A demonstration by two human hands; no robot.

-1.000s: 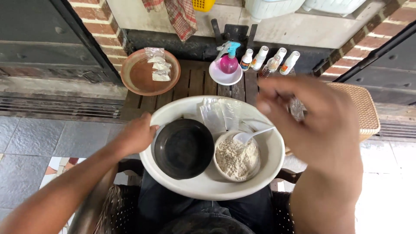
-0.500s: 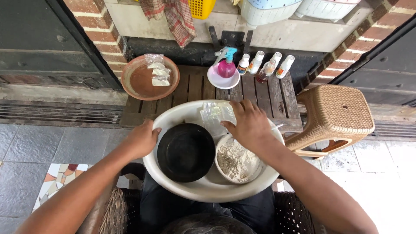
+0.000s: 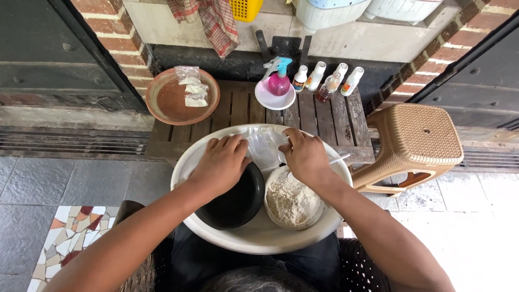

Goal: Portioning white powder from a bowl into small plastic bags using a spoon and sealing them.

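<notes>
A large white basin (image 3: 259, 238) rests on my lap. Inside it sit a black bowl (image 3: 235, 203) on the left and a white bowl of pale powder (image 3: 293, 203) on the right, with a white spoon handle (image 3: 339, 159) sticking out to the right. At the basin's far side lies a clear plastic bag (image 3: 265, 146). My left hand (image 3: 221, 162) lies over the black bowl's far rim with its fingers on the bag. My right hand (image 3: 305, 154) grips the bag's right edge, above the powder bowl.
A low wooden slatted table (image 3: 319, 116) stands ahead, bearing a brown clay dish with small packets (image 3: 181, 100), a pink spray bottle in a white bowl (image 3: 278, 86) and several small bottles (image 3: 330, 81). A tan plastic stool (image 3: 416, 140) stands at the right. Brick wall behind.
My right hand came down from close to the camera onto the plastic bag. My left hand moved from the basin's left rim across the black bowl to the bag.
</notes>
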